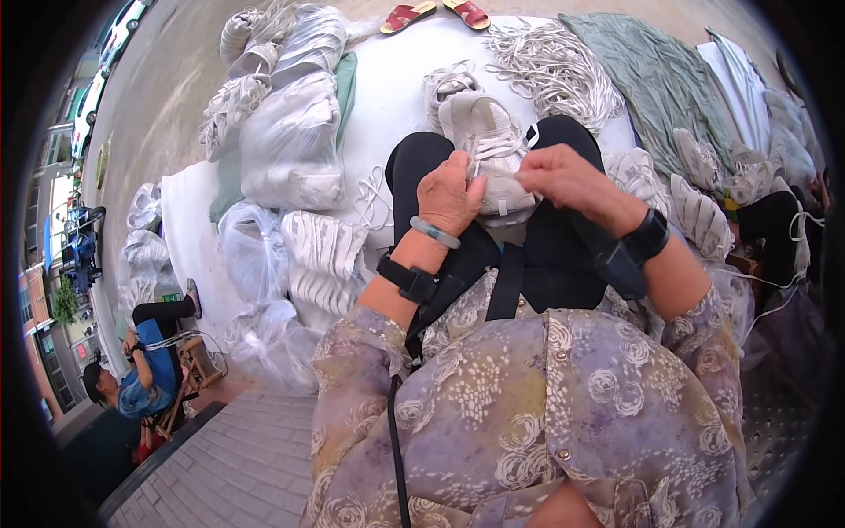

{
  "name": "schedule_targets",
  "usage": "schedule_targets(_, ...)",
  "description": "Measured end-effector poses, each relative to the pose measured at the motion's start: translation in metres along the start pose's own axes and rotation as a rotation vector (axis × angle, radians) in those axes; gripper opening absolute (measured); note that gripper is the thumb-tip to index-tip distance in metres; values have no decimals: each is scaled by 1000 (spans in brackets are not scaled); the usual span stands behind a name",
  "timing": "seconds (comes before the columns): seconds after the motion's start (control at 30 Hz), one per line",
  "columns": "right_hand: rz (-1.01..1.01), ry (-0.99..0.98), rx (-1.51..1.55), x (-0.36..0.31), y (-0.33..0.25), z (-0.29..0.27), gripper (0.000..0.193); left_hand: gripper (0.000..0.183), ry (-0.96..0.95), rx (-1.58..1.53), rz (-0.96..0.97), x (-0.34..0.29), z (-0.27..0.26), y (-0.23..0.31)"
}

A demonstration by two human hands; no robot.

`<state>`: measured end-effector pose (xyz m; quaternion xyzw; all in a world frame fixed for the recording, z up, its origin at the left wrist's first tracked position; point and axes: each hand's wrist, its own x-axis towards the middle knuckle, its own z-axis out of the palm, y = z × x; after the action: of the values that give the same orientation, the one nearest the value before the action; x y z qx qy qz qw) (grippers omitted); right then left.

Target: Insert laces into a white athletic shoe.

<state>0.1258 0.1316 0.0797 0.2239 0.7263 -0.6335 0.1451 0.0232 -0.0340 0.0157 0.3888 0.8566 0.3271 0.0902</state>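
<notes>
A white lace-up sneaker (482, 121) rests between my knees, its toe pointing away from me. My left hand (451, 189) is closed against the shoe's left side, its thumb along the lacing and its fingertips partly hidden. On the other side, my right hand (576, 183) is closed in a pinch over the shoe's opening. White shoelace (532, 136) sticks out beside its fingers, but what lies inside the pinch is mostly hidden. Just beyond stands another pale sneaker (447, 84).
A heap of white laces (559, 75) lies beyond my right knee. Bagged shoes (295, 141) and rows of sneakers (321, 260) are at left; more sneakers (700, 216) are at right. Red sandals (409, 16) stand at the far edge. Another person (154, 370) sits at left.
</notes>
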Motion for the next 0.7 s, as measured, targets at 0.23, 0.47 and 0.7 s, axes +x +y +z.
schedule_targets(0.23, 212, 64, -389, -1, 23, -28, 24, 23, 90, -3, 131, 0, 9, 6)
schedule_targets(0.47, -466, 475, -733, 1, 35, -1, 43, 15, 226, -7, 312, 16, 14, 23)
schedule_targets(0.7, -394, 344, -674, 15, 37, -10, 38, 11, 263, 137, 339, 30, 32, 35)
